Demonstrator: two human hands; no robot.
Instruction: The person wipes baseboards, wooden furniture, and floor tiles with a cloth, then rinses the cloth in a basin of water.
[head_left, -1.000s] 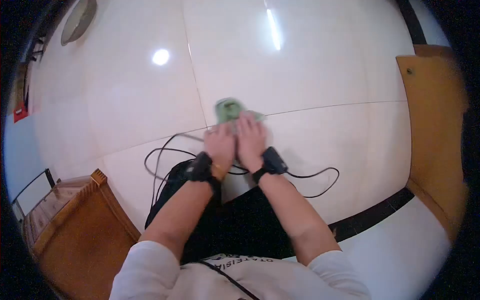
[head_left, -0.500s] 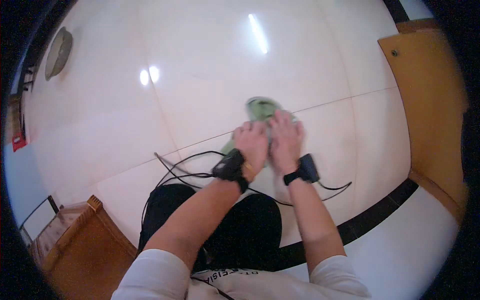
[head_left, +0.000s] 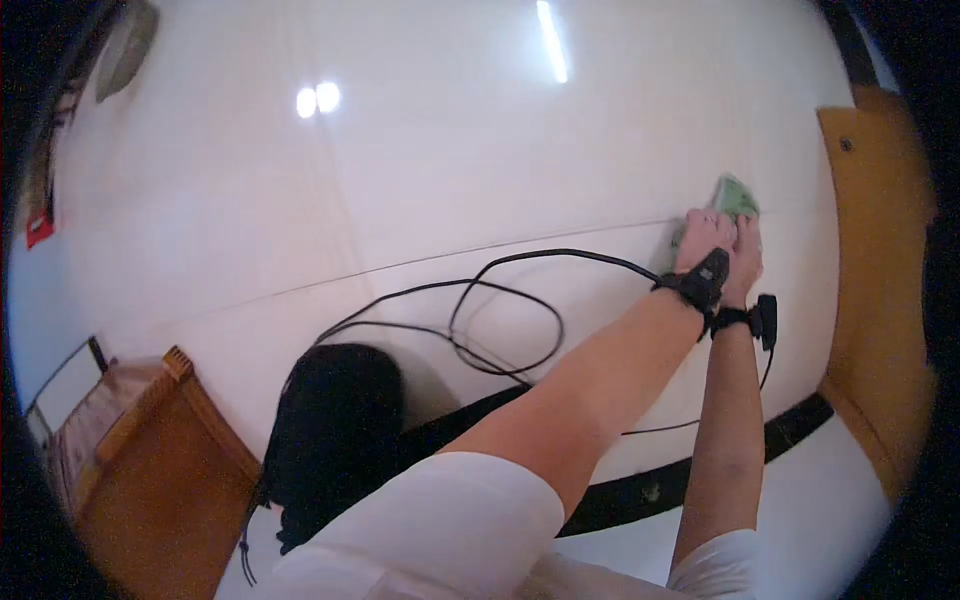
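Observation:
A green cloth (head_left: 735, 194) lies bunched on the glossy pale floor, on the right side of the view. My left hand (head_left: 704, 238) presses down on it with curled fingers. Right beside it, my right hand (head_left: 746, 255) grips the same cloth, its fingers bent over the near part. Both hands hide much of the cloth; a bit of green shows left of the left hand. Each wrist wears a black strap with a small dark device (head_left: 764, 322).
Black cables (head_left: 560, 310) loop from the wrists across the floor near my dark-clothed knee (head_left: 350, 430). An orange-brown wooden panel (head_left: 880, 280) stands at the right. Brown wooden furniture (head_left: 170, 470) is at lower left, a greyish rounded object (head_left: 128, 50) at upper left.
Both hands and the cloth have moved right across the floor, closer to the wooden panel. The cables have been drawn along, and the view has shifted.

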